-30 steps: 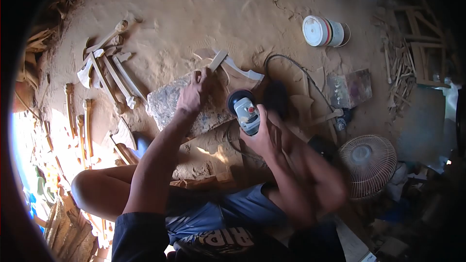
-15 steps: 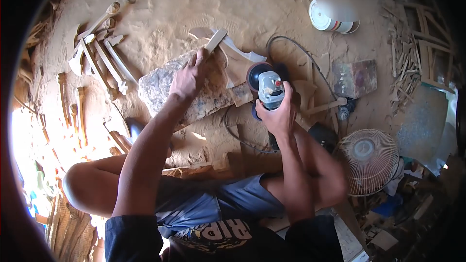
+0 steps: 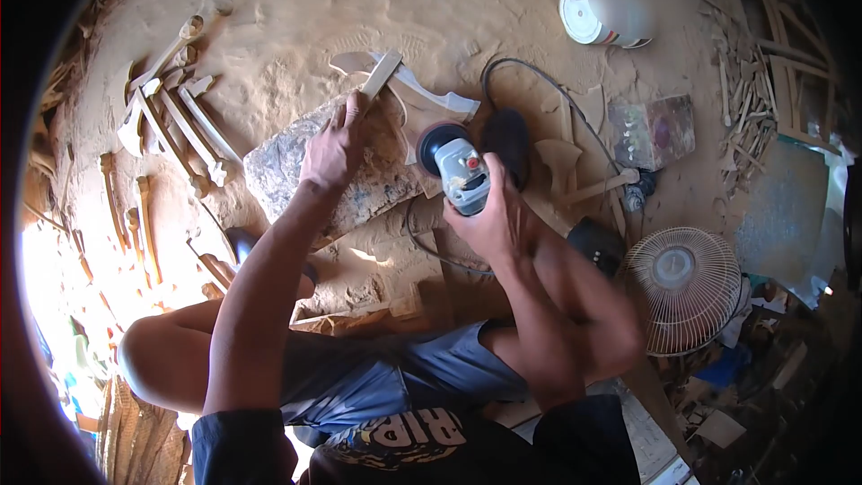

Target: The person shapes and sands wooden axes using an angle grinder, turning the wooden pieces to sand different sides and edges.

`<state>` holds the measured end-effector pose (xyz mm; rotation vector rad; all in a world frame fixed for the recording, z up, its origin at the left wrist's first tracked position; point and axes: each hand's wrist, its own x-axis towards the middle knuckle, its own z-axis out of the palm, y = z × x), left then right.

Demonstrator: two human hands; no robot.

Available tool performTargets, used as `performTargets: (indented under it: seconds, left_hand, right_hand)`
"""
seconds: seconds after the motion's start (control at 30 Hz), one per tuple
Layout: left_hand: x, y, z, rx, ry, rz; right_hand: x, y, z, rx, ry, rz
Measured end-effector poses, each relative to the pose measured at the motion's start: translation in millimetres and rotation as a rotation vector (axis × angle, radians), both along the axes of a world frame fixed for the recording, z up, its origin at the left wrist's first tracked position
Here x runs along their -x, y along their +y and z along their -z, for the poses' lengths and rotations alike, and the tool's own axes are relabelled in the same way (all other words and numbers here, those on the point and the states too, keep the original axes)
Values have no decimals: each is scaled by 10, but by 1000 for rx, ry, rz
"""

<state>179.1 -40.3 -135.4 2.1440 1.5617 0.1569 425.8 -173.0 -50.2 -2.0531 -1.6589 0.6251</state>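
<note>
My left hand [image 3: 332, 151] is closed on the handle end of a wooden axe-shaped piece [image 3: 422, 101], over a rough stone-like block [image 3: 287, 164]. The piece's broad curved head lies at the block's far right side. My right hand [image 3: 492, 216] grips a grey power tool [image 3: 465, 178] with a red button. Its round dark disc [image 3: 440, 147] is at the lower edge of the wooden piece; whether they touch is hard to tell. A black cable [image 3: 548, 81] curves across the ground beyond the tool.
Several carved wooden pieces [image 3: 184, 121] lie at the left. A white bucket [image 3: 582, 16] stands at the upper right, partly blurred. A stained box-like block [image 3: 654, 132], a round fan [image 3: 682, 292] and scattered wood scraps [image 3: 745, 108] are on the right.
The tool swung right, away from the wooden piece, then came back left to its edge. My left hand still holds the piece, which has shifted slightly left in view.
</note>
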Motion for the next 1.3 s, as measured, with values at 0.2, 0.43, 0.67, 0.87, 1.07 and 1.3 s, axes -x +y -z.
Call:
performTargets:
  seconds: [0.2, 0.43, 0.67, 0.87, 1.07, 1.3]
  left_hand:
    - [35, -16, 166, -212, -134, 16]
    - [20, -11, 53, -111, -47, 18]
    - [-44, -38, -104, -84, -66, -3]
    - [-13, -24, -5, -131, -87, -5]
    - [-17, -16, 3, -228, -115, 49]
    - [12, -23, 82, -239, -88, 47]
  right_hand:
    - [-352, 232, 86, -43, 39, 99]
    - [-570, 374, 194, -82, 167, 212]
    - [-322, 2, 181, -49, 198, -23]
    - [-355, 97, 178, 27, 155, 15]
    - [-544, 287, 227, -66, 241, 93]
    - [-734, 618, 333, -22, 270, 262]
